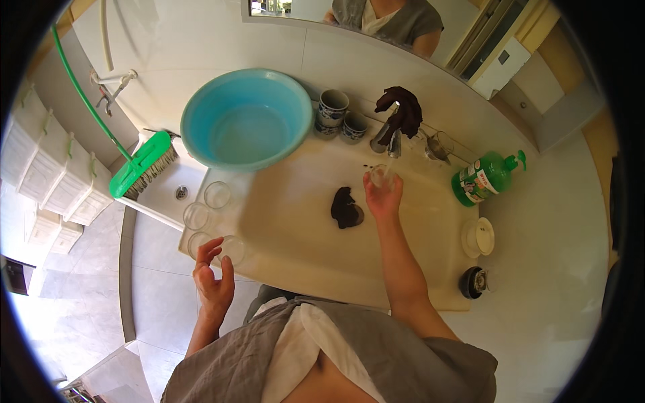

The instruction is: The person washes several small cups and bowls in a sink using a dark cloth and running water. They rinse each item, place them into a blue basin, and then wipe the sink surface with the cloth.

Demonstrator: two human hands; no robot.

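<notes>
My right hand (pixel 384 194) holds a small clear glass cup (pixel 382 176) under the faucet (pixel 394 146), and water runs into it. A dark brown cloth (pixel 403 111) hangs over the faucet. My left hand (pixel 214 282) is raised at the sink's left edge, fingers apart, near a clear glass cup (pixel 233 250). Beside it stand more small glass cups (pixel 217 195), (pixel 196 216) on the left ledge, one partly behind my fingers. A second dark cloth (pixel 344 207) lies in the basin of the white sink (pixel 302 252).
A blue plastic basin (pixel 247 121) sits at the back left, beside patterned ceramic cups (pixel 333 108). A glass pitcher (pixel 438 147), green pump bottle (pixel 481 179), white lidded bowl (pixel 478 238) and dark jar (pixel 472 282) line the right side. A green broom (pixel 141 163) leans at the left.
</notes>
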